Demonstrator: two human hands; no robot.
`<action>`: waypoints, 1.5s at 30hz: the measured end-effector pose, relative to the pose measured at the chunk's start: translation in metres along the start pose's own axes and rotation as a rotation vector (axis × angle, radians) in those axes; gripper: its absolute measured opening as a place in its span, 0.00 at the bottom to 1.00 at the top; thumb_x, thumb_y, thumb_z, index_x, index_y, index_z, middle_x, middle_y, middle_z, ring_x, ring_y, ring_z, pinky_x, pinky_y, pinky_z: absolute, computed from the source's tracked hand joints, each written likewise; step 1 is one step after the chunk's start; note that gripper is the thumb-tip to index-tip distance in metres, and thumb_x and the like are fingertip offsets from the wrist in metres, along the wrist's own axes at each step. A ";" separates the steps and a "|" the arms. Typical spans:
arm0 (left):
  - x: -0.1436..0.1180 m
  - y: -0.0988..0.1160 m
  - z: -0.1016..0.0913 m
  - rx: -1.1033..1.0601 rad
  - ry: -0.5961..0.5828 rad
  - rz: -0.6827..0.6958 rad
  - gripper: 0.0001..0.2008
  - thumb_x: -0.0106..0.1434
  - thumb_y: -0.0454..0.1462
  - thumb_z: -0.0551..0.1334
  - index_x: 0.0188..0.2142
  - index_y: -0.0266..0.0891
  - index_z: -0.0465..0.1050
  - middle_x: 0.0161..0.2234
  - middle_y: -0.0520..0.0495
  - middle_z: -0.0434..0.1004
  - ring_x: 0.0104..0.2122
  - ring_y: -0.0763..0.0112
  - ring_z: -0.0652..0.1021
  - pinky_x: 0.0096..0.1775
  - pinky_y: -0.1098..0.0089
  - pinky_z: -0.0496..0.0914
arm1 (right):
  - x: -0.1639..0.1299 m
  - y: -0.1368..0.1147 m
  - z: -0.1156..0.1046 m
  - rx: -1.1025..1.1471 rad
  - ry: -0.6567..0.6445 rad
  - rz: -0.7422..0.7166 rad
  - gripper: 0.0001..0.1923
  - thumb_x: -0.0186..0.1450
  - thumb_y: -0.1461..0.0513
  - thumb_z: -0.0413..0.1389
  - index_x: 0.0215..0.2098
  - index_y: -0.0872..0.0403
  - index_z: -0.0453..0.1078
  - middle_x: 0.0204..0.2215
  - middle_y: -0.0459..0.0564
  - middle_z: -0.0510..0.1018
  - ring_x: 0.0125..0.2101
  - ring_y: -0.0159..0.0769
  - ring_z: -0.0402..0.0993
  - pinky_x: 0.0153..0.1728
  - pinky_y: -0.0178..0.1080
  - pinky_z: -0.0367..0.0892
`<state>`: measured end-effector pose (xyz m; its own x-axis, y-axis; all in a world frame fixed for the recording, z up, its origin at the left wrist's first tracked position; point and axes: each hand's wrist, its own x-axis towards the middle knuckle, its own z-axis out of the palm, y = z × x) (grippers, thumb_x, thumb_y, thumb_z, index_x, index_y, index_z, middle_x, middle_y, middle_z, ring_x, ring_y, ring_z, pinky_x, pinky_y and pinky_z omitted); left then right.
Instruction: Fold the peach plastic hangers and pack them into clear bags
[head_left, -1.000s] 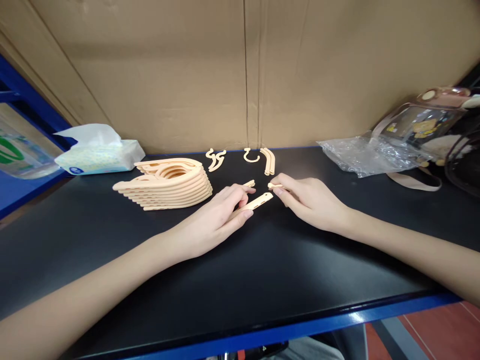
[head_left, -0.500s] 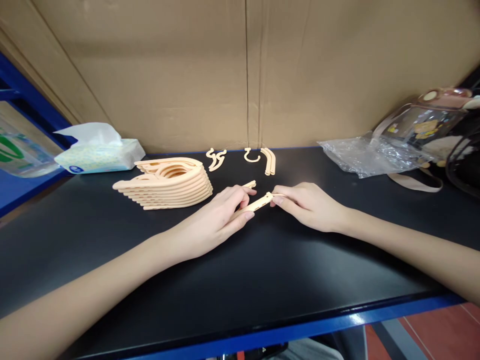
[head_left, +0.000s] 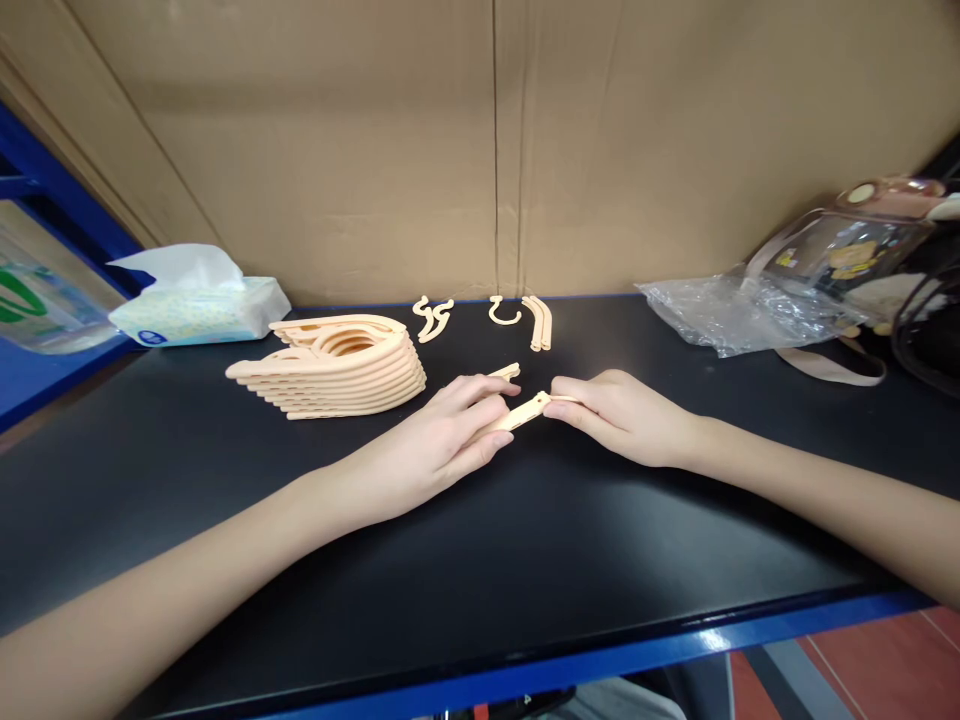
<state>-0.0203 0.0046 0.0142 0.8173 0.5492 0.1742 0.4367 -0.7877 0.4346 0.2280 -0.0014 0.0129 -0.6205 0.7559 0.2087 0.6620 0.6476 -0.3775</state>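
Observation:
My left hand [head_left: 457, 430] is closed around a beige plastic folding hanger [head_left: 528, 411], thumb along its near side. One end of the hanger points to the right, with a small hole showing. A second beige end sticks out beyond my left fingers. At the near end, my right hand [head_left: 630, 418] pinches a thin beige piece [head_left: 564, 399] between thumb and forefinger. Most of that piece is hidden, so its kind and whether it is joined to the hanger cannot be told. A stack of matching hangers [head_left: 352, 365] lies beyond my left forearm.
Toward the back lie a pair of small beige parts [head_left: 433, 320], a hook [head_left: 505, 312] and a few curved strips [head_left: 538, 322]. A tissue box [head_left: 202, 310] stands at left. Crumpled clear plastic [head_left: 742, 310] and a clear bag [head_left: 855, 245] are at right. Cardboard [head_left: 360, 150] walls the back.
The hanger in my left hand has shifted slightly right and nearer, its near end turning a little. My right hand still pinches the thin piece and has moved marginally.

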 end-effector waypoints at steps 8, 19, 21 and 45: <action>0.000 0.001 -0.001 0.031 -0.024 0.000 0.12 0.74 0.41 0.48 0.44 0.42 0.67 0.60 0.47 0.61 0.62 0.66 0.60 0.60 0.65 0.59 | -0.001 -0.001 -0.001 -0.233 -0.051 0.040 0.27 0.72 0.44 0.28 0.28 0.50 0.52 0.18 0.41 0.58 0.18 0.31 0.54 0.22 0.35 0.46; -0.001 0.001 -0.002 0.023 -0.030 0.006 0.12 0.73 0.41 0.49 0.43 0.42 0.69 0.60 0.45 0.63 0.62 0.60 0.62 0.60 0.61 0.62 | -0.003 0.000 -0.002 -0.597 -0.034 -0.113 0.31 0.74 0.50 0.25 0.32 0.53 0.63 0.22 0.47 0.72 0.18 0.32 0.64 0.21 0.37 0.42; 0.000 0.002 -0.003 0.028 -0.025 0.014 0.12 0.73 0.41 0.49 0.42 0.41 0.69 0.60 0.44 0.64 0.62 0.60 0.62 0.60 0.60 0.61 | -0.003 0.001 -0.002 -0.660 -0.020 -0.151 0.31 0.74 0.51 0.26 0.32 0.54 0.65 0.22 0.47 0.73 0.18 0.32 0.65 0.20 0.37 0.41; -0.001 0.003 -0.003 0.017 -0.005 0.033 0.11 0.72 0.40 0.50 0.38 0.41 0.68 0.58 0.43 0.65 0.60 0.60 0.65 0.59 0.60 0.62 | -0.003 0.002 -0.003 -0.680 0.011 -0.195 0.30 0.75 0.52 0.28 0.32 0.55 0.67 0.21 0.48 0.72 0.17 0.31 0.62 0.20 0.37 0.42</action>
<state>-0.0207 0.0027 0.0177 0.8335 0.5211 0.1835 0.4156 -0.8103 0.4133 0.2326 -0.0021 0.0140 -0.7525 0.6187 0.2257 0.6574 0.6849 0.3143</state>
